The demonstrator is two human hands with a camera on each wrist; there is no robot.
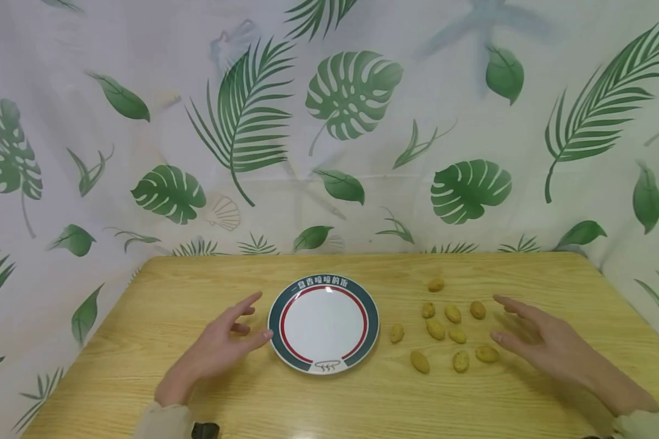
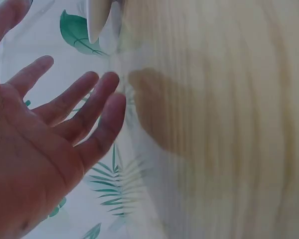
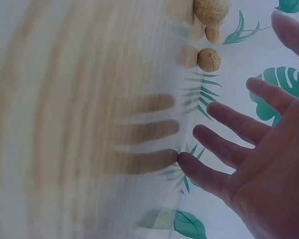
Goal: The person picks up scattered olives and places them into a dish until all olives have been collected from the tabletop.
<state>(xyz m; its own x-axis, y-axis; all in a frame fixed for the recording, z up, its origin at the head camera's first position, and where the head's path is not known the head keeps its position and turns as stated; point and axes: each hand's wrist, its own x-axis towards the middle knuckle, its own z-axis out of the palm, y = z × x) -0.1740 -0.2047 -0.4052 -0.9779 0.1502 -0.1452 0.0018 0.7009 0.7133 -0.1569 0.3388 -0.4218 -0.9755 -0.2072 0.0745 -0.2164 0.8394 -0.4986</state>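
Observation:
A round white plate [image 1: 324, 326] with a dark green rim and a thin red ring lies on the wooden table, left of centre. My left hand [image 1: 214, 341] is beside its left edge, fingers apart and holding nothing. The thumb tip meets the rim in the head view; I cannot tell whether they touch. Right of the plate, several small yellow-brown oval pieces [image 1: 435, 330] with rough skin lie scattered. My right hand [image 1: 554, 344] is just right of them, fingers spread, palm facing inward, with nothing in it. In the right wrist view, a few pieces [image 3: 209, 59] appear beyond the fingers.
The light wooden table [image 1: 329, 408] ends at a back edge against a white curtain [image 1: 384, 201] printed with green leaves. One oval piece [image 1: 435, 285] lies farthest back, and another [image 1: 397, 333] sits close to the plate's right rim.

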